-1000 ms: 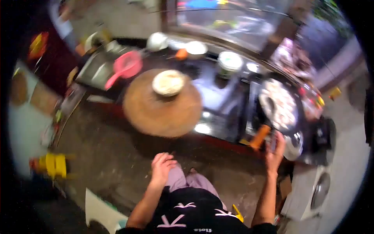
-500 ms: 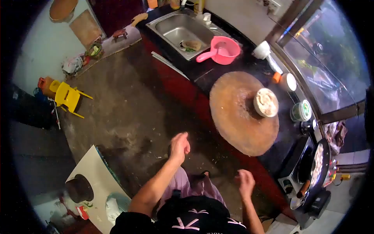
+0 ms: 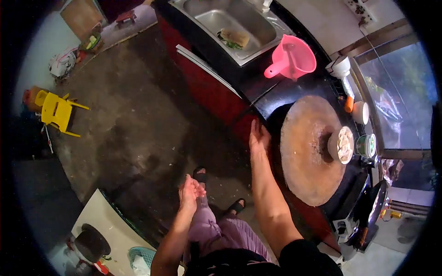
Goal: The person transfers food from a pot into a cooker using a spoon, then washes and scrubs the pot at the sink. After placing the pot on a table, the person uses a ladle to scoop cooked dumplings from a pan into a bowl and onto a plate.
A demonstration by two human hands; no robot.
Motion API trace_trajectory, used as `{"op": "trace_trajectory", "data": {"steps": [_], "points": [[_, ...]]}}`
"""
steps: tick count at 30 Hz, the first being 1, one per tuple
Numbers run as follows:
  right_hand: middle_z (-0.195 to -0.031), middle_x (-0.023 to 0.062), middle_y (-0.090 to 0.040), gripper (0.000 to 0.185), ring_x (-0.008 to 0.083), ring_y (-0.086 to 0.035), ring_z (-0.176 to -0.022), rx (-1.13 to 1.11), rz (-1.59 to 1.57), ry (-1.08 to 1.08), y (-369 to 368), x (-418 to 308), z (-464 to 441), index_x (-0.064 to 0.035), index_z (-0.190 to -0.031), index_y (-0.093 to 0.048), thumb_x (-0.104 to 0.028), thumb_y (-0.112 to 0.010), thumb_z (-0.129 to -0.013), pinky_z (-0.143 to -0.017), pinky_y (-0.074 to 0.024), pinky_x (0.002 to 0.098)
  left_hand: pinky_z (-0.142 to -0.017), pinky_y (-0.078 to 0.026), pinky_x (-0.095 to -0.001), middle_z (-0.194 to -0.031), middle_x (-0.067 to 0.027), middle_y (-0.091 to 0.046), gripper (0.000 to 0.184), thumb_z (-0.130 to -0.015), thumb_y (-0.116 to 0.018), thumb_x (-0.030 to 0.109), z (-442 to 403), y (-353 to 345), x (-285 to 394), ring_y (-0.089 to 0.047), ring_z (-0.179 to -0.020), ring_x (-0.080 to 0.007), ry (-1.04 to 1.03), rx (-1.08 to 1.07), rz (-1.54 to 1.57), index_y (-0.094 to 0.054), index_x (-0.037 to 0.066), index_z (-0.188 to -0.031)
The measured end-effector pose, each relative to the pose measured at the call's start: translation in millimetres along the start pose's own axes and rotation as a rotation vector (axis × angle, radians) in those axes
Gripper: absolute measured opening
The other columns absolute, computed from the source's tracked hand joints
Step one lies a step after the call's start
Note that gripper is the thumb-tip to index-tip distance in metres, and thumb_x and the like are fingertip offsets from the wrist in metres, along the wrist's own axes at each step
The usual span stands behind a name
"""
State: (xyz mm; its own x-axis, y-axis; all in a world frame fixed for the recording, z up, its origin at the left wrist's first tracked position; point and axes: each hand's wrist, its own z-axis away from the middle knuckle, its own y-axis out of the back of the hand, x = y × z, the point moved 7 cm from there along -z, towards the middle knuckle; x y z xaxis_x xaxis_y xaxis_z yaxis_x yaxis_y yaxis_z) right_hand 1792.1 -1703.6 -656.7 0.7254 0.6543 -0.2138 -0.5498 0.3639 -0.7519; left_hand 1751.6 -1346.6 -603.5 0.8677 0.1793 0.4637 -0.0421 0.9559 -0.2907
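Note:
My right hand [image 3: 259, 137] reaches up along the red cabinet front [image 3: 209, 99], fingers stretched out and holding nothing. Whether it touches the counter edge I cannot tell. Beside it on the black counter lies a large round wooden chopping board [image 3: 301, 152]. On the board's far side stands a pale bowl [image 3: 343, 145] filled with whitish pieces. My left hand [image 3: 191, 192] hangs over the floor in front of my legs, fingers loosely bent and apart, with nothing in it.
A pink dipper [image 3: 297, 60] rests by the steel sink [image 3: 198, 20]. White bowl [image 3: 360, 112], green-labelled tub [image 3: 366, 146] and wok [image 3: 375, 207] line the window side. Behind my left arm is a pale table [image 3: 94, 209]; a yellow chair [image 3: 57, 110] stands on the floor.
My right hand has risen forward from beside my leg to the counter front. My left hand has lowered slightly and its fingers have loosened. The view has turned and moved nearer the counter.

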Motion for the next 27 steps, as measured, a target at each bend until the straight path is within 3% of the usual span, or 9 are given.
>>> {"op": "trace_trajectory", "data": {"steps": [3,5,9,13,16,18,21,25,27], "points": [[-0.139,0.0252,-0.040,0.048,0.0403,-0.041,-0.129,0.012,0.253,0.106,2,-5,-11,0.0095,-0.132,-0.039,0.011,-0.041,-0.085,-0.105,-0.0419,0.0559,-0.050,-0.045,-0.0312,-0.064,-0.0075,-0.059,0.048,-0.097,-0.043,0.053,-10,0,0,-0.060,-0.057,-0.0202,-0.016,-0.048,0.005,-0.050,0.011,-0.075],[-0.139,0.0260,-0.040,0.046,0.0404,-0.039,-0.130,-0.089,0.819,0.261,-2,-9,-11,0.0112,-0.130,-0.041,0.012,-0.039,-0.084,-0.106,-0.0411,0.0560,-0.049,-0.046,-0.0291,-0.064,-0.0076,-0.060,0.049,-0.096,-0.045,0.053,-16,-6,0,-0.060,-0.055,-0.0182,-0.051,-0.082,-0.005,-0.051,0.011,-0.074],[-0.136,0.0246,-0.044,0.044,0.0396,-0.042,-0.127,0.050,0.310,0.174,-16,-6,1,0.0121,-0.127,-0.045,0.013,-0.037,-0.084,-0.107,-0.0410,0.0541,-0.049,-0.048,-0.0283,-0.067,-0.0091,-0.062,0.048,-0.096,-0.046,0.052,-21,-16,6,-0.061,-0.055,-0.0173,-0.086,-0.112,0.007,-0.053,0.009,-0.076],[-0.124,0.0205,-0.053,0.036,0.0340,-0.050,-0.119,-0.098,0.512,0.182,-3,1,27,0.0123,-0.117,-0.051,0.014,-0.040,-0.083,-0.108,-0.0427,0.0462,-0.055,-0.050,-0.0282,-0.076,-0.0096,-0.066,0.043,-0.095,-0.052,0.047,-20,-16,2,-0.063,-0.062,-0.0165,-0.103,-0.157,-0.018,-0.058,0.005,-0.086],[-0.112,0.0159,-0.059,0.027,0.0268,-0.055,-0.112,-0.072,0.508,0.002,38,13,91,0.0097,-0.107,-0.056,0.013,-0.047,-0.082,-0.105,-0.0468,0.0397,-0.071,-0.052,-0.0286,-0.094,-0.0111,-0.068,0.034,-0.094,-0.059,0.036,-23,-34,11,-0.066,-0.083,-0.0181,-0.384,-0.150,-0.161,-0.060,0.002,-0.100],[-0.110,0.0151,-0.060,0.022,0.0248,-0.057,-0.109,-0.064,0.580,-0.134,70,11,139,0.0074,-0.106,-0.057,0.006,-0.050,-0.085,-0.099,-0.0502,0.0383,-0.096,-0.044,-0.0348,-0.119,-0.0104,-0.062,0.030,-0.095,-0.055,0.025,-14,-64,16,-0.058,-0.111,-0.0233,-0.474,-0.177,-0.345,-0.059,0.005,-0.118],[-0.100,0.0153,-0.064,0.017,0.0256,-0.062,-0.101,-0.075,0.921,-0.410,107,-15,203,0.0053,-0.098,-0.058,-0.007,-0.048,-0.090,-0.090,-0.0530,0.0354,-0.100,-0.041,-0.0372,-0.124,-0.0146,-0.060,0.039,-0.095,-0.055,0.027,-11,-101,17,-0.055,-0.116,-0.0298,-0.737,-0.236,-0.750,-0.054,0.004,-0.126],[-0.083,0.0140,-0.066,0.024,0.0244,-0.066,-0.082,0.017,1.660,-0.836,74,-31,234,0.0024,-0.084,-0.058,-0.013,-0.043,-0.094,-0.074,-0.0546,0.0349,-0.071,-0.049,-0.0465,-0.087,-0.0214,-0.066,0.028,-0.093,-0.051,0.025,-20,-112,-28,-0.063,-0.080,-0.0383,-0.592,-0.434,-1.075,-0.063,0.000,-0.087],[-0.073,0.0134,-0.063,0.037,0.0236,-0.061,-0.058,-0.400,1.864,-0.225,53,-23,184,0.0006,-0.085,-0.058,-0.030,-0.042,-0.098,-0.056,-0.0510,0.0351,-0.069,-0.049,-0.0475,-0.085,-0.0211,-0.066,0.028,-0.093,-0.050,0.024,-29,-114,-39,-0.063,-0.079,-0.0385,-0.649,-0.462,-1.125,-0.064,0.001,-0.084]]}}
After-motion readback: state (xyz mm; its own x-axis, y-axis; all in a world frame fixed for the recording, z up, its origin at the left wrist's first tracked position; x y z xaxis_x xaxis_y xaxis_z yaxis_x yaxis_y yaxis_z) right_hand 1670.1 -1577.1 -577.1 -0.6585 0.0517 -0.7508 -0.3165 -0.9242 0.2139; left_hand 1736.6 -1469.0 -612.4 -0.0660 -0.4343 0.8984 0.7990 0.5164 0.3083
